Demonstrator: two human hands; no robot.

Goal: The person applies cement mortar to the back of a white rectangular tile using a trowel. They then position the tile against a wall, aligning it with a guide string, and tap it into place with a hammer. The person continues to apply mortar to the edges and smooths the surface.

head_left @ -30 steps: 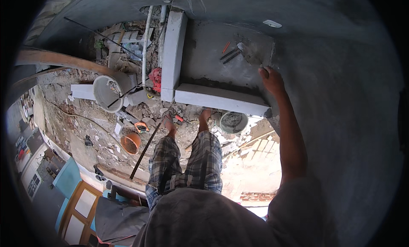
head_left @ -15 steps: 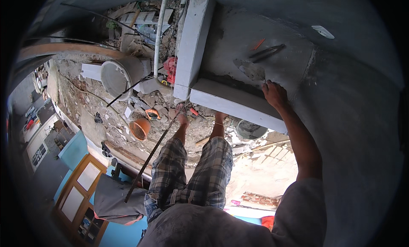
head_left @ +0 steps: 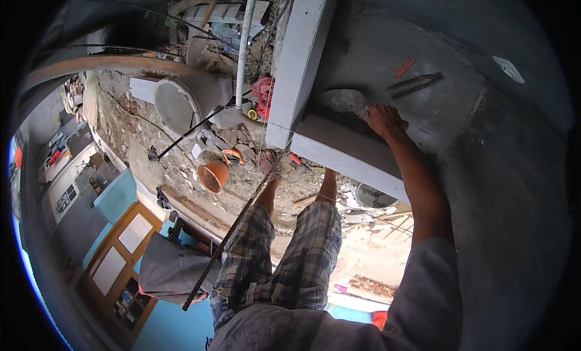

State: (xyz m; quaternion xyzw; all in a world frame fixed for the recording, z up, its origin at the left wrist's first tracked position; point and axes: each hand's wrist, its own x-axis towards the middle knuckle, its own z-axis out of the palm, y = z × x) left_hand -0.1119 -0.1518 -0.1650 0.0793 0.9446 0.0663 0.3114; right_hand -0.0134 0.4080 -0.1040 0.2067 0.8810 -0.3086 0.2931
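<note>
My right hand point(head_left: 385, 120) is closed round the handle of a trowel point(head_left: 346, 100). The trowel's mortar-smeared blade points left over a grey cement surface point(head_left: 369, 48), close to the inner corner of two pale block walls. Beneath my hand runs the nearer block wall point(head_left: 348, 158), with a dark damp strip along its inner side. On the cement, beyond the hand, lie a dark long-handled tool point(head_left: 417, 85), perhaps pincers, and a thin orange stick point(head_left: 405, 68). My left hand does not show.
A tall block edge point(head_left: 301, 66) rises on the left beside a white pipe point(head_left: 246, 45). Rubble covers the ground, with a large grey bucket point(head_left: 175, 106), an orange bucket point(head_left: 213, 177) and an orange-handled saw point(head_left: 232, 157). A dark bar point(head_left: 233, 230) and thin strings cross the space.
My right hand has moved left along the block wall, and the trowel blade has shifted toward the inner corner. The whole view has swung slightly.
</note>
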